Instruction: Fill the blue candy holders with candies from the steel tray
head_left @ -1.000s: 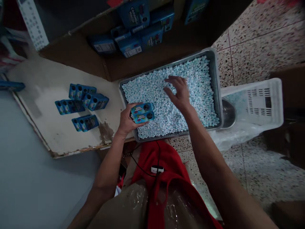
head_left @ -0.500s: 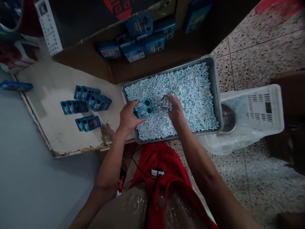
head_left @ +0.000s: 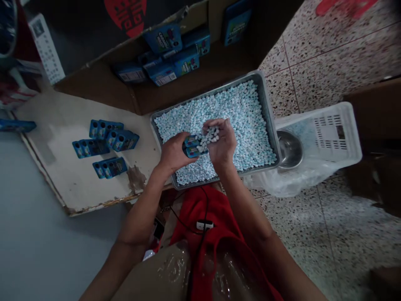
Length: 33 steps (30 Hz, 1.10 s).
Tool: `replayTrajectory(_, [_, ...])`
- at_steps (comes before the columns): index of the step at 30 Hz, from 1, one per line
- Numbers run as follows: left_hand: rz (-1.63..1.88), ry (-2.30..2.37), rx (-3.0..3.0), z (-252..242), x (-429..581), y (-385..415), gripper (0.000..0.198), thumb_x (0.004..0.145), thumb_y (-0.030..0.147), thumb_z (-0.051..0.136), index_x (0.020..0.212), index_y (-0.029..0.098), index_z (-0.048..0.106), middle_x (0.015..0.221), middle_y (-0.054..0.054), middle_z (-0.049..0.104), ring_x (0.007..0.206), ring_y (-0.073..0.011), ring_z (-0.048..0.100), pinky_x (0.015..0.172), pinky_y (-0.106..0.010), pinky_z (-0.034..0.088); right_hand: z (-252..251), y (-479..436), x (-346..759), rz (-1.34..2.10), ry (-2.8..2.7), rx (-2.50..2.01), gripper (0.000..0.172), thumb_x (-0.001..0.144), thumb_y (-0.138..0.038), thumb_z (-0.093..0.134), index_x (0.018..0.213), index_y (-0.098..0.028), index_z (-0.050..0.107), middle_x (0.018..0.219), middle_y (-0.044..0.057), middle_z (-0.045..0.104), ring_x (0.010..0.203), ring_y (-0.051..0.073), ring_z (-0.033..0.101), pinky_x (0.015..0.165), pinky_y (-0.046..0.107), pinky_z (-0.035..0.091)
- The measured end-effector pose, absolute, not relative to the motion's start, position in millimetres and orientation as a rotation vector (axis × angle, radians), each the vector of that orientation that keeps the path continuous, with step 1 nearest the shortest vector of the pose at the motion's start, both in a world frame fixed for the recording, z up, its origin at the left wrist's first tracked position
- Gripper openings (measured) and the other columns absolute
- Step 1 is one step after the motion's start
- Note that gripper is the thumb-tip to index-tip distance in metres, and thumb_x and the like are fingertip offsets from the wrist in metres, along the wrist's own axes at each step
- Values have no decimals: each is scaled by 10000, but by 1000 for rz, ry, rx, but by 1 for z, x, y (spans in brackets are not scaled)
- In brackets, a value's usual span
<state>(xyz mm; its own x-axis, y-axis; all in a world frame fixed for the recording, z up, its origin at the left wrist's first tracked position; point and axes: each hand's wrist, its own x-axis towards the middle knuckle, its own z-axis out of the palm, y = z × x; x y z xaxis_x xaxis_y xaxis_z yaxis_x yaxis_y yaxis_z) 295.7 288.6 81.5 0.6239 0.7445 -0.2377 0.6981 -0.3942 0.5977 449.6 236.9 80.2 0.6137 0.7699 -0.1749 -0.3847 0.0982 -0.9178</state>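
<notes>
Beyond the metal tray (head_left: pixel 268 117), I'm making out "CARAMELO MACIZO" on a blue carton (head_left: pixel 163 39) inside the cardboard box (head_left: pixel 194 79); its neighbours are showing similar lettering, mostly blurring. Left of and beyond the tray, a white sticker (head_left: pixel 46 48) is carrying a square code and rows of marks I'm failing to read, and a red emblem (head_left: pixel 127 14) is displaying character-like strokes on a dark panel (head_left: pixel 75 33). Over the tray, the held packs (head_left: pixel 191 151) are showing print too small to read.
</notes>
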Motion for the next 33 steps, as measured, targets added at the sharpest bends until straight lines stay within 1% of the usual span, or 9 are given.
replayTrajectory(4, [115, 1061, 2127, 71, 291, 286, 751, 614, 365, 973, 1290, 253, 666, 1181, -47, 797, 1089, -325, 774, 937, -419, 624, 82, 229, 462, 969, -389, -1128, 488, 1009, -680, 488, 837, -259, 664, 867, 32, 680, 876, 193, 688, 911, 390, 567])
replayTrajectory(9, [433, 864, 2186, 49, 285, 278, 732, 714, 246, 921, 1387, 262, 636, 1411, -95, 729, 1334, -320, 697, 1158, -500, 575, 62, 205, 479, 860, -483, -1437, 535, 1047, -628, 368, 881, -246, 704, 1014, 65, 782, 1072, 223, 729, 1111, 446, 511])
replayTrajectory(13, [655, 912, 2104, 35, 292, 269, 772, 748, 270, 918, 1447, 277, 590, 1472, -103, 697, 1397, -302, 665, 1220, -507, 544, 41, 186, 490, 794, -538, -1560, 427, 1023, -539, 483, 895, -228, 748, 1129, 77, 808, 1184, 235, 722, 1187, 459, 469])
replayTrajectory(16, [717, 963, 1985, 29, 299, 265, 772, 746, 370, 943, 1425, 255, 594, 1432, -117, 718, 1337, -295, 706, 1188, -474, 567, 34, 176, 496, 783, -466, -1612, 337, 961, -510, 614, 899, -214, 761, 1060, 65, 807, 1113, 232, 726, 1149, 453, 496])
replayTrajectory(19, [738, 1012, 1795, 23, 302, 265, 805, 690, 495, 967, 1361, 241, 604, 1352, -128, 743, 1217, -301, 759, 1077, -478, 626, 33, 170, 498, 767, -405, -1673, 338, 938, -526, 634, 880, -210, 739, 954, 46, 784, 997, 219, 713, 1069, 434, 537])
replayTrajectory(22, [721, 1098, 1588, 23, 299, 267, 814, 659, 493, 973, 1330, 264, 575, 1292, -111, 746, 1133, -291, 781, 974, -468, 658, 34, 170, 497, 774, -456, -1701, 340, 931, -529, 657, 869, -207, 745, 920, 38, 773, 945, 207, 693, 1023, 408, 536])
replayTrajectory(27, [788, 1191, 1719, 40, 282, 271, 841, 629, 461, 1004, 1322, 229, 586, 1324, -124, 727, 1209, -300, 746, 1045, -424, 617, 38, 181, 492, 792, -489, -1708, 336, 870, -537, 752, 833, -204, 728, 873, 21, 759, 891, 196, 676, 976, 383, 520])
replayTrajectory(30, [828, 1395, 1786, 52, 256, 276, 813, 671, 446, 977, 1345, 220, 582, 1306, -110, 734, 1199, -295, 745, 1055, -402, 607, 38, 191, 488, 794, -424, -1675, 357, 840, -545, 770, 834, -194, 704, 856, 12, 743, 867, 184, 664, 942, 367, 510])
replayTrajectory(33, [808, 1577, 1837, 58, 215, 277, 733, 670, 391, 953, 1298, 227, 614, 1268, -108, 750, 1200, -317, 742, 1074, -446, 600, 36, 199, 483, 754, -539, -1783, 363, 834, -548, 776, 805, -193, 701, 781, -13, 679, 805, 171, 603, 858, 343, 494])
